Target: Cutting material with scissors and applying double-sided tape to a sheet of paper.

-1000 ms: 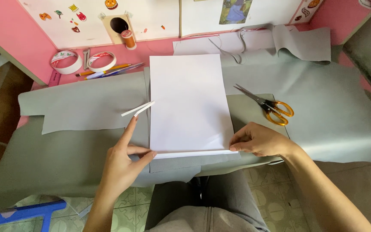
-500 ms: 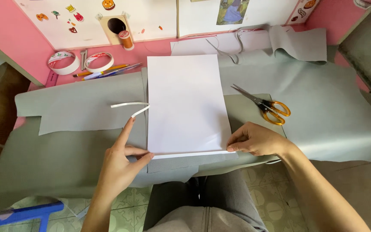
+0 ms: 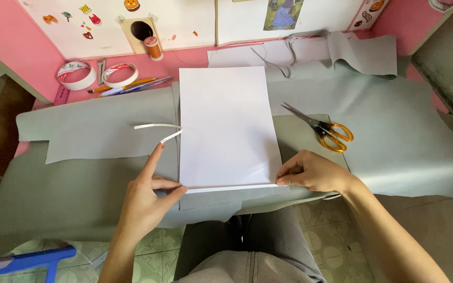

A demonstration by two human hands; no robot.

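Note:
A white sheet of paper (image 3: 227, 126) lies on grey fabric (image 3: 95, 131) spread over a pink table. My left hand (image 3: 148, 196) pinches the sheet's near left corner, index finger pointing up along its left edge. My right hand (image 3: 310, 172) pinches the near right corner. The near edge of the paper is folded up in a narrow strip between my hands. A thin white paper strip (image 3: 159, 131) curls on the fabric just left of the sheet.
Orange-handled scissors (image 3: 323, 127) lie on the fabric right of the paper. At the back left are two tape rolls (image 3: 77, 75), pens and pencils (image 3: 129, 86), and a spool of orange thread (image 3: 154, 48). More grey fabric pieces (image 3: 363, 52) sit at the back right.
The thin paper strip beside the sheet's left edge has shifted and curled open. Both hands stay pinched on the near corners; the view has drifted slightly.

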